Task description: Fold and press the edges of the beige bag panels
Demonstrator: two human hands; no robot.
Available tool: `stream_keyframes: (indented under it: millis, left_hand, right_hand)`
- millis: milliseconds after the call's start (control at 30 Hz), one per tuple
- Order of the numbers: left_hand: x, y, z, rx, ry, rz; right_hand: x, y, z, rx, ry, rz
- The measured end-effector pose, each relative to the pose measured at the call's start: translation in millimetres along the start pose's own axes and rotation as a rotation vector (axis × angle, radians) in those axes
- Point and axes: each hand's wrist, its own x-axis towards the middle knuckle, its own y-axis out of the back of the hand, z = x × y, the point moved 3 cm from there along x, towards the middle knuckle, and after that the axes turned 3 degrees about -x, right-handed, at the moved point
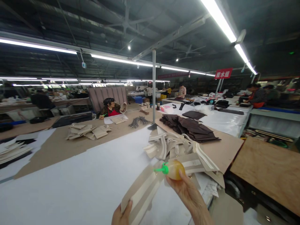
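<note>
My right hand (187, 190) is wrapped round a squeeze bottle (176, 170) of amber liquid with a green nozzle. The bottle lies on its side in the grip, its nozzle pointing left over the upper end of a beige fabric strip (142, 190). Whether the tip touches the strip I cannot tell. With thumb and fingers, my left hand (122, 214) pinches the lower end of that strip, which has a paler band along it. Just beyond the bottle lies a heap of similar beige pieces (173, 145), some with pale bands and small metal fittings.
White sheeting (70, 184) covers the near table. Dark brown pieces (187, 126) are stacked behind the beige heap, beside a metal post (154, 87). More beige pieces (87, 130) and grey straps (138, 122) lie farther back. A co-worker (112, 107) sits across the table. A wooden board (267, 168) stands right.
</note>
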Motion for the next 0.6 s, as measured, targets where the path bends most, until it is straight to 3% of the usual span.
stream_keyframes:
  millis: [200,367,467,600]
  left_hand:
    - [-18.7,-30.8,56.3,-0.23,-0.004,-0.156]
    - [-42.2,-54.9,87.4,-0.46,0.008,-0.301]
    - [-53.4,-65.2,94.5,-0.617,0.043,-0.387]
    - [-57.7,-71.5,85.1,-0.744,0.122,-0.394]
  right_hand:
    - [-13.4,-50.3,-32.3,-0.202,0.27,-0.026]
    - [-31.8,-85.6,-51.5,-0.355,0.419,-0.002]
    - [-41.0,-104.2,-55.0,-0.41,0.454,-0.015]
    - [-48.3,-124.3,-60.2,-0.552,0.502,-0.07]
